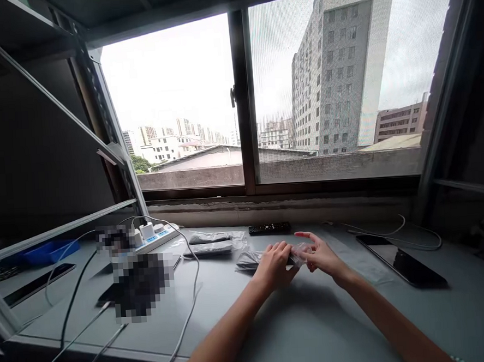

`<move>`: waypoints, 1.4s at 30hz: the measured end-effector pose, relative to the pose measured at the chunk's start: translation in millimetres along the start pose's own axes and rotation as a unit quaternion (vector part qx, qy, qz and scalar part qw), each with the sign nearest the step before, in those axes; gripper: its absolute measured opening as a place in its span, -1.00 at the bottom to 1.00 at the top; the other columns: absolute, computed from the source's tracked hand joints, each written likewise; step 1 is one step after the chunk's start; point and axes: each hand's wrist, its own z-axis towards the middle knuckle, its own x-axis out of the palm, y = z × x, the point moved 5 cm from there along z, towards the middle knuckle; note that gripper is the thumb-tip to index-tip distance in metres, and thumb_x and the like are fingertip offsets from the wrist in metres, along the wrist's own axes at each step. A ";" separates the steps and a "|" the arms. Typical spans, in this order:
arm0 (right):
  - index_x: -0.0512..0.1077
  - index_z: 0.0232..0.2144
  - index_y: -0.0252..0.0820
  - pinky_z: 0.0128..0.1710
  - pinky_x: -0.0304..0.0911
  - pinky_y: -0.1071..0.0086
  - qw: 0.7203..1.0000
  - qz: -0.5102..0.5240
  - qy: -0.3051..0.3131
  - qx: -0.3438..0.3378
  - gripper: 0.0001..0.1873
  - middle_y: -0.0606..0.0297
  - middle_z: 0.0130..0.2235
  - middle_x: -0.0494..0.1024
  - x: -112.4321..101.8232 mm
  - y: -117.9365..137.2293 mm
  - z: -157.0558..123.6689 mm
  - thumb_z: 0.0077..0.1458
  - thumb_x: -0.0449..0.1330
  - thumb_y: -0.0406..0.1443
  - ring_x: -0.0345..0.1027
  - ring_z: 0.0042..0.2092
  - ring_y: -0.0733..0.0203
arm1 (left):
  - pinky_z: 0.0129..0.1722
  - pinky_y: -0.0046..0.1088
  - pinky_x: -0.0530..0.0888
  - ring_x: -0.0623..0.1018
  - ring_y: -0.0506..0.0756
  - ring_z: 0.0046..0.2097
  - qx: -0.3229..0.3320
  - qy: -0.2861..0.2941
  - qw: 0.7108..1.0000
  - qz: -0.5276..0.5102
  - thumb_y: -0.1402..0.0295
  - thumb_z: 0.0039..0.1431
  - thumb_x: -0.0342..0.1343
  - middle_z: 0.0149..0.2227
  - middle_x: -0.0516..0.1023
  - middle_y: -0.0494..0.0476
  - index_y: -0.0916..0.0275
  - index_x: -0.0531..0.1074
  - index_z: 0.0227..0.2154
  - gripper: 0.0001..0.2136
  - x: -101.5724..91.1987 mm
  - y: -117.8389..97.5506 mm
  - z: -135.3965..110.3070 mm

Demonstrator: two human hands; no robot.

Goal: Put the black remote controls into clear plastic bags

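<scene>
Your left grip (272,262) clasps a dark item in clear plastic (299,254), just in front of the black remote (269,229) on the desk (316,329); your right grip (322,258) pinches the wrap's end. Best to steady the body with your left and handle the thin film gently. More bagged items (211,247) lie farther left; a dark tablet-like device (403,261) lies right.
</scene>
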 end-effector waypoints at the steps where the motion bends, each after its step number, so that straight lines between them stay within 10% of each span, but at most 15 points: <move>1: 0.14 0.04 -0.19 -0.70 0.13 0.50 1.000 0.009 -0.017 -0.003 -0.22 0.44 -0.53 0.42 -1.8 1.1 0.7 -0.25 0.31 -0.17 0.17 -0.68 0.42 | -0.16 -0.36 0.32 0.43 0.13 -0.17 -0.007 0.005 1.000 0.006 0.23 0.14 0.00 -0.22 0.43 0.12 0.25 0.32 -0.20 -0.76 0.5 -0.4 0.4; 8: 0.07 0.10 -0.15 -0.68 0.16 0.53 0.990 0.066 -0.126 -0.021 -0.34 0.22 -0.23 0.50 -21.6 11.9 -1.1 -0.08 0.14 -0.24 0.34 -0.56 0.37 | -0.15 -0.36 0.30 0.38 0.12 -0.10 -0.019 0.053 0.997 0.050 0.38 0.20 -0.11 -0.16 0.40 0.14 0.23 0.35 -0.21 -0.83 10.0 5.0 2.5; 17: 0.18 0.01 -0.12 -0.69 0.14 0.53 0.965 0.135 -0.219 -0.040 -0.49 0.33 -0.36 0.49 -42.3 18.3 -10.0 -0.07 0.03 -0.27 0.31 -0.59 0.37 | -0.21 -0.43 0.31 0.42 0.07 -0.20 -0.066 0.006 0.996 0.057 0.28 0.30 -0.25 -0.23 0.43 0.12 0.21 0.40 -0.28 -0.70 -4.8 7.2 3.2; 30: 0.29 -0.12 -0.13 -0.67 0.11 0.53 0.959 0.119 -0.254 -0.046 -0.55 0.40 -0.47 0.46 -61.0 8.6 -6.6 -0.16 0.02 -0.27 0.26 -0.63 0.39 | -0.17 -0.44 0.33 0.34 0.15 0.01 -0.257 0.165 0.950 0.061 0.65 0.03 -0.10 -0.03 0.37 0.28 0.33 0.40 -0.16 -0.67 -4.1 44.7 -9.9; 37: 0.40 -0.31 -0.19 -0.53 0.22 0.45 0.956 -0.037 -0.292 0.000 -0.70 0.26 -0.37 0.50 -79.4 -8.7 1.5 -0.13 0.02 -0.25 0.37 -0.50 0.31 | -0.02 -0.30 0.24 0.24 0.23 0.10 -0.310 0.167 0.932 0.089 0.55 0.08 -0.07 0.00 0.36 0.38 0.36 0.43 -0.16 -0.72 -21.4 49.1 -12.4; 42: 0.49 -0.39 -0.13 -0.24 0.24 0.30 0.895 -0.333 -0.294 -0.030 -0.75 0.20 -0.26 0.52 -93.6 -12.2 2.1 -0.10 0.04 -0.29 0.39 -0.20 0.10 | -0.25 -0.44 0.33 0.35 0.20 0.01 -0.376 0.177 0.909 0.042 0.63 0.06 -0.07 -0.05 0.38 0.38 0.35 0.43 -0.18 -0.71 -22.8 67.1 -17.6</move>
